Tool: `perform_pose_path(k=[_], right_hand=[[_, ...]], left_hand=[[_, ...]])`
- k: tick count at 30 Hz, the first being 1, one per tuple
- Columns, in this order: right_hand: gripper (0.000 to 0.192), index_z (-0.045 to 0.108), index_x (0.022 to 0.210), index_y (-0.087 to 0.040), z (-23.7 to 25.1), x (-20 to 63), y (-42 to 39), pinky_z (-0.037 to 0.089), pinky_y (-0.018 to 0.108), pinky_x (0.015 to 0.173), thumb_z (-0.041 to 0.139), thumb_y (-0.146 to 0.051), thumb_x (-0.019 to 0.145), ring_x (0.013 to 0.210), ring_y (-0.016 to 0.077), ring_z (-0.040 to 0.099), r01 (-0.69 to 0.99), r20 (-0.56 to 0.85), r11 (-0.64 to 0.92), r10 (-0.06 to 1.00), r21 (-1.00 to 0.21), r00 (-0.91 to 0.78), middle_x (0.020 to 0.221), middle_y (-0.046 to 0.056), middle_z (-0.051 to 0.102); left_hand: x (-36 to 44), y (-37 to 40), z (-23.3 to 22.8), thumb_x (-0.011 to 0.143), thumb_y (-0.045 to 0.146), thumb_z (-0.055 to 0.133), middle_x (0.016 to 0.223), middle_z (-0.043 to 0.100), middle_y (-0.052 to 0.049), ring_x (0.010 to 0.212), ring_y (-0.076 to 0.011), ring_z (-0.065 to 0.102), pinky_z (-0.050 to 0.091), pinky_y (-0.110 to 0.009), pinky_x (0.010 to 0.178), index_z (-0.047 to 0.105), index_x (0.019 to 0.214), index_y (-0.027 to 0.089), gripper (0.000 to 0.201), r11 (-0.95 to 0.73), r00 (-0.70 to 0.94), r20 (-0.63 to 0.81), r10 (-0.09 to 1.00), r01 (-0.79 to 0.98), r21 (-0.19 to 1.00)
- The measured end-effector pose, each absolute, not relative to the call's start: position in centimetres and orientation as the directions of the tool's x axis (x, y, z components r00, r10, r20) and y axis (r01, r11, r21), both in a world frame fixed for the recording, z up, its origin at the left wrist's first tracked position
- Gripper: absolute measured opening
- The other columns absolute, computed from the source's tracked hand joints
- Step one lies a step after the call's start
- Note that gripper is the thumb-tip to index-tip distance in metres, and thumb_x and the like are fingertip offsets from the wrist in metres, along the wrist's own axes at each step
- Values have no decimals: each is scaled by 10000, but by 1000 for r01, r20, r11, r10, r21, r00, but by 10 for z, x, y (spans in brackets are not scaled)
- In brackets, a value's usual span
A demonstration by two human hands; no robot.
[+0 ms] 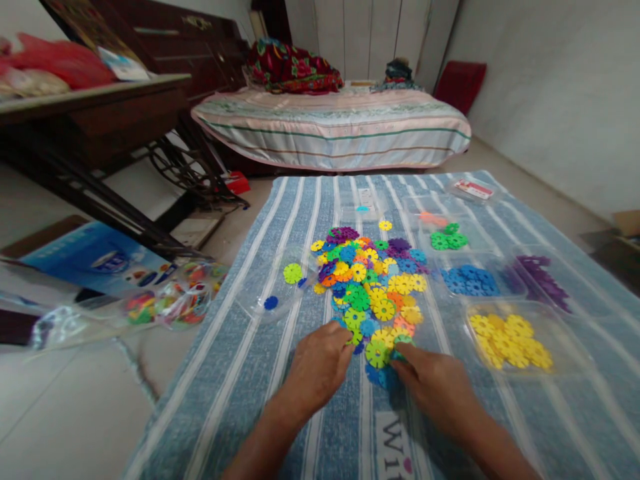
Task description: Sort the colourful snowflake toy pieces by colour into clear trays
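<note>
Striped blue cloth (225,373) beneath colourful discs (375,293) — bed (330,130) beyond, pale wall (550,87) rightward.

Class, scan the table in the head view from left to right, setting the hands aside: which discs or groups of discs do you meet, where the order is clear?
Leftmost dark blue disc → lime disc → mixed pile → blue discs → purple discs.

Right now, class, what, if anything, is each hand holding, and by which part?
The right hand seems to pinch a green disc by its near edge; whether the left hand holds anything cannot be told.
</note>
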State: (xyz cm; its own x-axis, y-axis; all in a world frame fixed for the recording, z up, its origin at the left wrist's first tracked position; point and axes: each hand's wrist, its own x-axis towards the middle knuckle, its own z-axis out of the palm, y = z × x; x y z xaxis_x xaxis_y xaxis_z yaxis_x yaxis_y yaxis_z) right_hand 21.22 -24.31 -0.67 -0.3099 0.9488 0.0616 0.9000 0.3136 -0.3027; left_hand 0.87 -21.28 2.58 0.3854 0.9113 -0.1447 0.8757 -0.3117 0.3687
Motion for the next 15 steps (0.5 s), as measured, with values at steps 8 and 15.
perform_pose_path(k=[8, 15], right_hand=[[246, 580, 1048, -199, -10, 182, -239, 349, 242, 495, 575, -266, 812, 602, 196, 668, 918, -31, 338, 936, -207, -351, 760, 41, 722], [240, 583, 1069, -195, -23, 182, -241, 355, 240, 487, 513, -276, 853, 576, 182, 663, 908, 57, 381, 924, -174, -377, 774, 39, 725]], left_hand=[[19, -226, 8, 869, 227, 439, 940, 609, -43, 890, -200, 572, 449, -322, 782, 589, 1009, 222, 205, -241, 317, -177, 932, 905, 350], [20, -227, 3, 872, 210, 433, 899, 604, -38, 830, -175, 570, 443, -283, 730, 585, 958, 211, 174, -215, 290, -138, 947, 891, 400]])
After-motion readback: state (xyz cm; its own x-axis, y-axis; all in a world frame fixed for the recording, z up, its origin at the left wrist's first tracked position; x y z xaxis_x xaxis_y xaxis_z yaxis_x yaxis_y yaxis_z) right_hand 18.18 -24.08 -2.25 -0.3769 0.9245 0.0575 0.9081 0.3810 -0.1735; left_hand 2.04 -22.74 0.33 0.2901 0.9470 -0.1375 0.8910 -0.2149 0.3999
